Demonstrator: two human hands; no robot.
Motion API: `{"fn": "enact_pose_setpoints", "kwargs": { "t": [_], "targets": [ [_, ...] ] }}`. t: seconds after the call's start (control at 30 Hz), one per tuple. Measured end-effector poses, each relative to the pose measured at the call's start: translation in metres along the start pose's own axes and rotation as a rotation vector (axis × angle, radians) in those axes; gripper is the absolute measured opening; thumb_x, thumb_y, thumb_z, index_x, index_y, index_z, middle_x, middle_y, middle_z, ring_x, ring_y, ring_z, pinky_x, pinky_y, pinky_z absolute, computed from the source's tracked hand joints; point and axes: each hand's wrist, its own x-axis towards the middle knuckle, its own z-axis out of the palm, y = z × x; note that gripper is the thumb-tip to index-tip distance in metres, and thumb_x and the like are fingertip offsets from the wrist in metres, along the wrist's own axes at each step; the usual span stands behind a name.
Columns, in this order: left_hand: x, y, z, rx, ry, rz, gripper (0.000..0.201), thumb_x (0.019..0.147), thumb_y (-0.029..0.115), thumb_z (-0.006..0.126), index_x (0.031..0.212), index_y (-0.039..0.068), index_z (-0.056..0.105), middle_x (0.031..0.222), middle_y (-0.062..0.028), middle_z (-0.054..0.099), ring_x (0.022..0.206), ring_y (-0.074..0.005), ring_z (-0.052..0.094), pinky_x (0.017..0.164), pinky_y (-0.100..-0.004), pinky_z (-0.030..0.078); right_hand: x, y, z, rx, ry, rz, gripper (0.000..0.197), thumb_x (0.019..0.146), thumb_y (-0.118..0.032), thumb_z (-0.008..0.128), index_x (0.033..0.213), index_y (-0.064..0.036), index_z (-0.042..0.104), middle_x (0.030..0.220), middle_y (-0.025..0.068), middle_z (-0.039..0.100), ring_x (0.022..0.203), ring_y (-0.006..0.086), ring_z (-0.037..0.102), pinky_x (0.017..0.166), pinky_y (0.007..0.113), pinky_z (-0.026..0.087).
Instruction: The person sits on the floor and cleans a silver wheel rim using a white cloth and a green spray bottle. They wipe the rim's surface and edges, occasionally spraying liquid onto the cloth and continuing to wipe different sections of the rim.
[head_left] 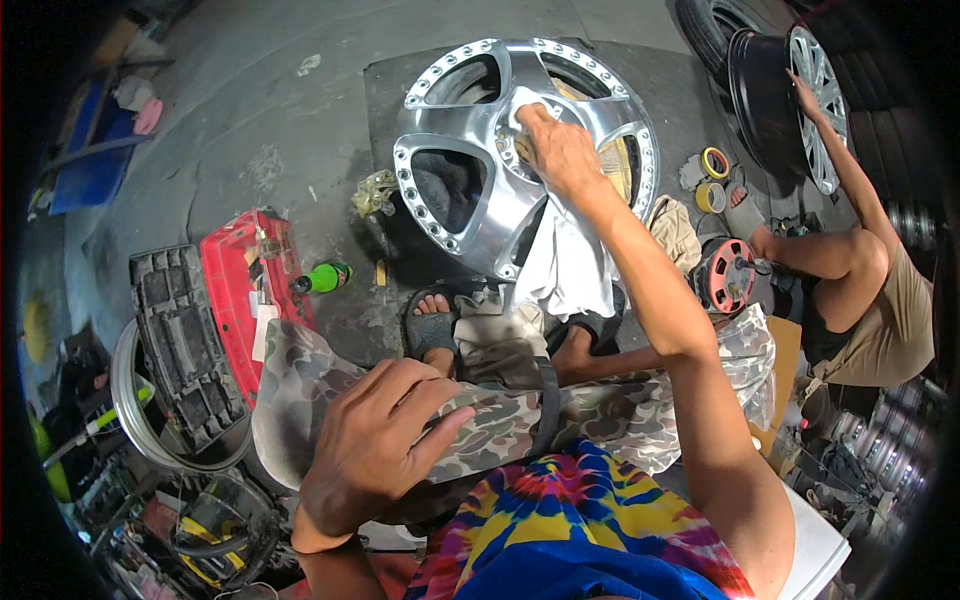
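A shiny silver wheel rim (470,190) with wide spokes and a bolt-studded edge lies before my feet. My right hand (565,150) presses a bunched white cloth (570,260) against the hub area, its fingers closed on it. The rest of the cloth drapes over the near spoke and hangs off the rim's lower edge. My left hand (385,430) rests near my left knee on the camouflage trousers (500,420); it holds nothing, with the thumb apart from the loosely bent fingers.
At left stand a red tool case (235,290), its black tray (175,330) and a green bottle (328,278). Tape rolls (711,197) and a red-black cable reel (725,275) lie at right. Another person's hand (803,95) touches an upright wheel (820,120).
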Motion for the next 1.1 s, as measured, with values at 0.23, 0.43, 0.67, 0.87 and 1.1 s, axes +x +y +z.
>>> {"fn": "enact_pose_setpoints", "kwargs": {
  "t": [0.23,0.43,0.67,0.87,1.1],
  "targets": [
    [0.000,0.006,0.000,-0.007,0.033,-0.067,0.022,0.081,0.012,0.085,0.097,0.003,0.073,0.095,-0.0121,0.071,0.085,-0.0337,0.070,0.076,-0.0423,0.055,-0.030,0.021,-0.013,-0.079,0.000,0.212,0.025,0.094,-0.012,0.066,0.115,-0.0077,0.054,0.110,0.0177,0.069,0.090,0.0432,0.071,0.075,0.054,0.055],
    [0.001,0.001,0.002,-0.009,-0.011,-0.006,0.020,0.088,0.012,0.079,0.103,0.004,0.069,0.097,-0.0114,0.065,0.088,-0.0333,0.066,0.075,-0.0433,0.054,-0.004,0.009,0.004,-0.057,-0.025,0.152,0.020,0.092,-0.007,0.058,0.112,-0.0074,0.054,0.110,0.0202,0.070,0.086,0.0431,0.074,0.075,0.056,0.057],
    [0.001,0.004,0.002,0.003,0.004,-0.006,0.020,0.087,0.012,0.080,0.101,0.004,0.069,0.096,-0.0110,0.064,0.088,-0.0334,0.066,0.074,-0.0436,0.054,-0.021,0.024,-0.012,-0.097,0.003,0.133,0.018,0.094,-0.008,0.057,0.112,-0.0071,0.055,0.110,0.0199,0.070,0.089,0.0416,0.074,0.076,0.053,0.058],
    [-0.001,-0.001,0.004,0.033,-0.002,0.022,0.022,0.087,0.013,0.081,0.102,0.004,0.068,0.096,-0.0107,0.064,0.088,-0.0329,0.066,0.073,-0.0433,0.054,-0.065,0.051,-0.039,-0.084,-0.078,0.071,0.031,0.090,-0.006,0.064,0.118,-0.0078,0.050,0.106,0.0171,0.069,0.094,0.0426,0.070,0.075,0.054,0.056],
    [-0.001,0.004,0.003,-0.001,0.017,-0.008,0.024,0.080,0.009,0.084,0.100,0.002,0.072,0.095,-0.0140,0.069,0.085,-0.0354,0.069,0.075,-0.0432,0.055,-0.115,0.022,-0.063,0.035,-0.137,-0.006,0.020,0.093,-0.005,0.060,0.111,-0.0073,0.051,0.102,0.0177,0.068,0.084,0.0442,0.069,0.067,0.055,0.055]
  ]
}}
